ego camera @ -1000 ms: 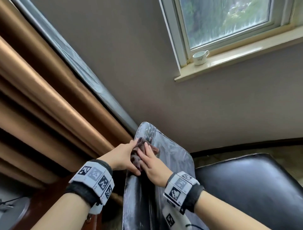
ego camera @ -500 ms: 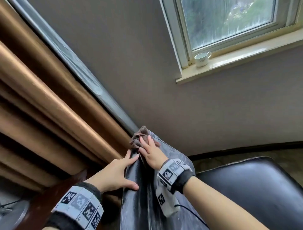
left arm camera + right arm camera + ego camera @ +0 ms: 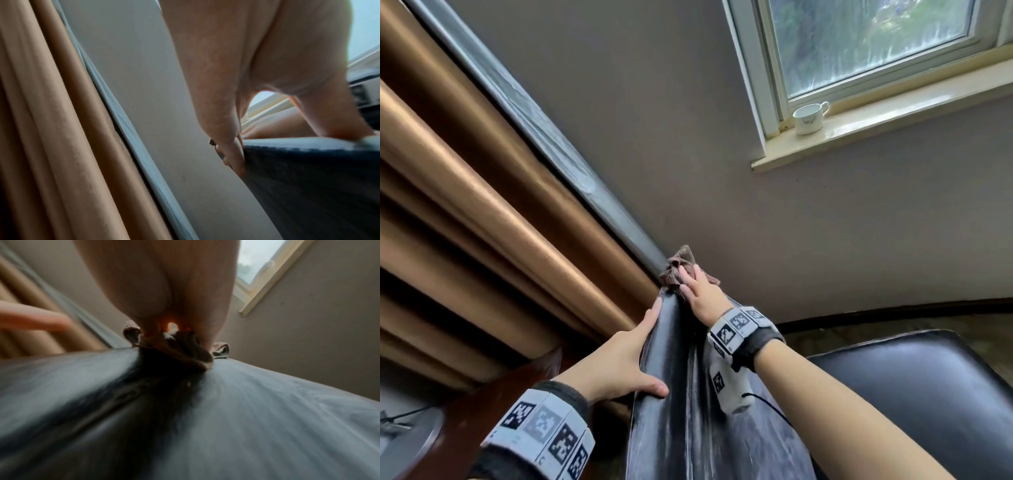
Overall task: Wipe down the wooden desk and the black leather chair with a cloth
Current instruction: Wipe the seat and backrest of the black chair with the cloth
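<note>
The brown cloth (image 3: 677, 270) lies bunched on the top edge of the black chair back (image 3: 671, 428), pressed under the right hand (image 3: 702, 296), its fingers (image 3: 698, 275) straight and together; the left hand (image 3: 619, 363) clasps the back's left edge, thumb in front, fingers behind

Tan curtain (image 3: 465, 212) hangs in heavy folds on the left, a grey strip (image 3: 558, 144) running along its edge. Plain grey wall (image 3: 654, 120) beside it. Window (image 3: 859, 44) at upper right, blurred greenery behind the glass. White cup (image 3: 808, 118) stands upright on the pale sill (image 3: 893, 120), near its left end, handle to the right. Dark baseboard (image 3: 893, 310) below.
</note>
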The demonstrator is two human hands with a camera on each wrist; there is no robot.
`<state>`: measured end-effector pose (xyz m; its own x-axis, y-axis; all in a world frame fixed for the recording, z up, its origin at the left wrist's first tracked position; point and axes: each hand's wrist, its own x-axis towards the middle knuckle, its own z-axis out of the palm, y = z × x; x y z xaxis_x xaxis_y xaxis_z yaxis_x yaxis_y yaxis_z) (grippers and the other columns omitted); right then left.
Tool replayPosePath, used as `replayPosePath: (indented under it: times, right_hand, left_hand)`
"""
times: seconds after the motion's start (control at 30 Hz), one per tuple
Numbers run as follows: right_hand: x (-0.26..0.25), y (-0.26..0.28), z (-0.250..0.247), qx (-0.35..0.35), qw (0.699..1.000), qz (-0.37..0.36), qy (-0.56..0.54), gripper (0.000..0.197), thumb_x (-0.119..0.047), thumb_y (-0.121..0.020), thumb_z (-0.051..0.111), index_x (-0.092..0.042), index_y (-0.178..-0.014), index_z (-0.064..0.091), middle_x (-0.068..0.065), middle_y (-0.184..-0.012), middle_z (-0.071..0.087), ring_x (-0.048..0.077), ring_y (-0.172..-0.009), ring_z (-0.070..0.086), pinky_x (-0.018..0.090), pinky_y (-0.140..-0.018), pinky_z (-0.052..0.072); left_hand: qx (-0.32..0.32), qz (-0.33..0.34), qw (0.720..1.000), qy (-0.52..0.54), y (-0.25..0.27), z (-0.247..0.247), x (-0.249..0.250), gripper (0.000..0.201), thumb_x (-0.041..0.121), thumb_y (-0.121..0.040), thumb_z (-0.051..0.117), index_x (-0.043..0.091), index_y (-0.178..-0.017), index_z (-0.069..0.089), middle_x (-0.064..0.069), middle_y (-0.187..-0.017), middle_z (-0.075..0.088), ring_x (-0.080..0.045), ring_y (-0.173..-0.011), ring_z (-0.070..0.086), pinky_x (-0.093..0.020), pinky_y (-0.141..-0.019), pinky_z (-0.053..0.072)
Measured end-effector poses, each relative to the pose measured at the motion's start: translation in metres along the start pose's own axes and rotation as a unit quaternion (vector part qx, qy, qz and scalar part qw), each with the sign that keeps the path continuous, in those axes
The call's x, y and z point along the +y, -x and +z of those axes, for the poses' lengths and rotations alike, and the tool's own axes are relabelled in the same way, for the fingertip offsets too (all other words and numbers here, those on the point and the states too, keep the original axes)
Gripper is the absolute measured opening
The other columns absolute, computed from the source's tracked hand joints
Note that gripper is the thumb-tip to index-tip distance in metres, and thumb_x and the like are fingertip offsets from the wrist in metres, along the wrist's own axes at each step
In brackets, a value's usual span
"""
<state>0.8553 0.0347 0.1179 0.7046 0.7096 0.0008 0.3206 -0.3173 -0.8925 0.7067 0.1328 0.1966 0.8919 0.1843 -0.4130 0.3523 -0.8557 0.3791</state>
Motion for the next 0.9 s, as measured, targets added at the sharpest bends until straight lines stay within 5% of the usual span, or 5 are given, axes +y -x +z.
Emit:
replayPosePath:
  times: [0.13, 0.27, 0.5, 0.7, 0.9]
  right_hand:
    - [-0.004, 0.022, 0.012, 0.004, 0.996, -0.087, 0.007, 0.047, -0.019, -0.101, 0.036, -0.019, -0.147, 0.025, 0.015, -0.156, 0.004, 0.026, -0.145, 0.004, 0.021, -0.112, 0.001]
    - [0.009, 0.056, 0.029, -0.003, 0.979, -0.206, -0.010, 0.047, -0.018, -0.100, 0.038, -0.021, -0.145, 0.026, 0.000, -0.156, 0.001, 0.008, -0.140, -0.008, 0.014, -0.110, -0.006]
    - [-0.001, -0.035, -0.006, 0.020, 1.000, 0.024, 0.001, 0.043, -0.024, -0.102, 0.029, -0.025, -0.145, 0.030, 0.013, -0.148, 0.031, 0.027, -0.135, 0.032, 0.027, -0.106, 0.021]
    - [0.006, 0.036, 0.029, 0.057, 0.996, -0.060, -0.038, 0.046, -0.022, -0.101, 0.034, -0.024, -0.146, 0.026, 0.005, -0.158, 0.006, 0.016, -0.145, 0.011, 0.014, -0.107, 0.008]
    - [0.008, -0.040, -0.001, 0.022, 0.997, 0.067, -0.018, 0.045, -0.027, -0.101, 0.030, -0.023, -0.146, 0.027, 0.010, -0.150, 0.031, 0.029, -0.136, 0.033, 0.032, -0.111, 0.023]
  left_hand:
    - [0.001, -0.017, 0.999, 0.043, 0.002, 0.003, -0.009, 0.137, 0.044, -0.043, 0.084, 0.054, -0.131, -0.021, 0.015, -0.142, 0.033, 0.001, -0.126, 0.043, -0.015, -0.105, 0.032]
    - [0.020, -0.017, 0.998, 0.060, 0.002, 0.006, -0.010, 0.136, 0.028, -0.053, 0.087, 0.047, -0.136, -0.019, 0.017, -0.132, 0.032, 0.004, -0.125, 0.039, -0.011, -0.102, 0.030]
    - [0.008, -0.016, 0.997, 0.076, 0.002, 0.006, -0.007, 0.135, 0.048, -0.041, 0.078, 0.050, -0.133, -0.020, 0.024, -0.133, 0.030, 0.003, -0.126, 0.039, -0.011, -0.103, 0.029]
    - [0.012, -0.029, 0.993, 0.114, 0.004, 0.009, -0.011, 0.136, 0.046, -0.041, 0.079, 0.042, -0.140, -0.015, 0.024, -0.136, 0.031, 0.004, -0.127, 0.039, -0.015, -0.108, 0.029]
    - [0.006, -0.037, 0.998, 0.055, 0.005, 0.004, 0.002, 0.131, 0.037, -0.053, 0.081, 0.048, -0.138, -0.017, 0.012, -0.144, 0.039, -0.002, -0.128, 0.044, -0.019, -0.110, 0.031]
